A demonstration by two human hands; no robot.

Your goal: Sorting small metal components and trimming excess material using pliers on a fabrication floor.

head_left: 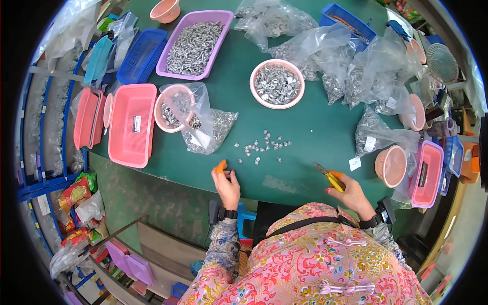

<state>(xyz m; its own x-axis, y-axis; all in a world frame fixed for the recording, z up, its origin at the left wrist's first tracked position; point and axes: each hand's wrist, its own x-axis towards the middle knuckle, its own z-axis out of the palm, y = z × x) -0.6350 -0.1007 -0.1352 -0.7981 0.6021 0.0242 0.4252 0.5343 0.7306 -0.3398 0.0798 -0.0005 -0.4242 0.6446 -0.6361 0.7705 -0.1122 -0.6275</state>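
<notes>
My left hand (226, 187) is at the table's near edge, with orange covers on its fingertips. Its fingers are slightly bent, the thumb stands apart from them, and I see nothing between them. In my right hand (352, 194) are yellow-handled pliers (333, 180), their metal jaws pointing to the far left over the table. Between the hands and a little farther off lies a loose scatter of small silver metal parts (262, 148). Just beyond my left hand rests a clear plastic bag (207, 124) of similar metal parts, partly over a pink bowl (161, 114).
A pink bowl (252, 95) of metal pieces and a purple tray (227, 38) full of metal parts stand farther back. Several filled clear bags (333, 86) crowd the right. A pink basket (133, 150) sits left; an orange-pink bowl (390, 168) and pink bin (427, 178) stand right.
</notes>
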